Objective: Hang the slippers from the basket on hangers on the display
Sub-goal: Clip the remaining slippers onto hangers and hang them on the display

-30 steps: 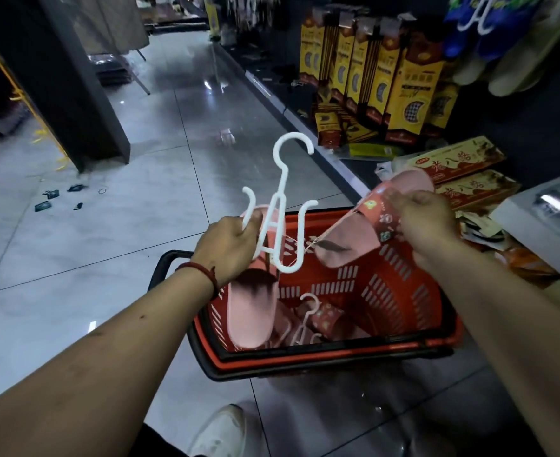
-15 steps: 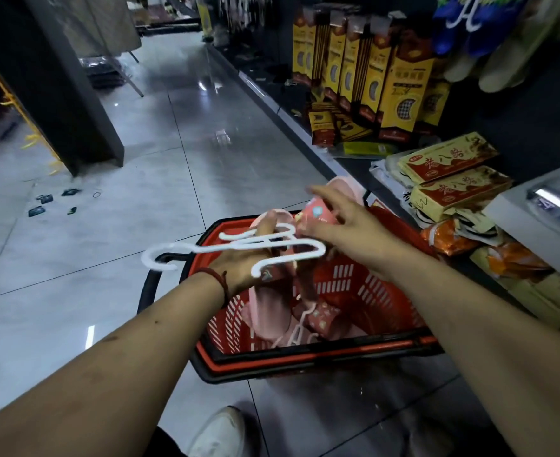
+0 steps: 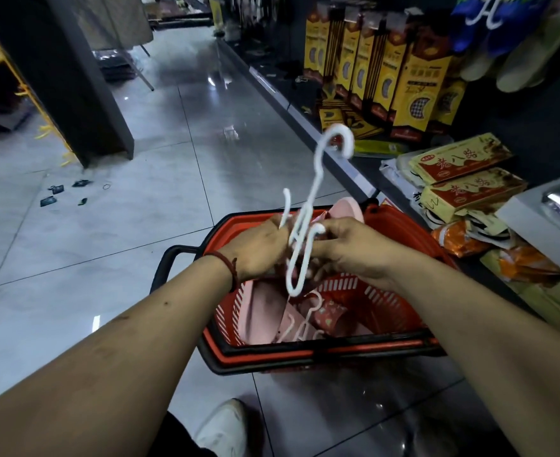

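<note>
Steadiness matters: the left hand (image 3: 258, 250) curls its fingers round the white hanger (image 3: 314, 189), hook tilted up. The right hand (image 3: 357, 250) pinches the pink slipper (image 3: 349, 209) against a prong, above the basket (image 3: 384, 301). Seat the strap fully before letting go.

white hanger (image 3: 308, 206), pink slipper (image 3: 349, 209) — red basket (image 3: 400, 225)
</note>
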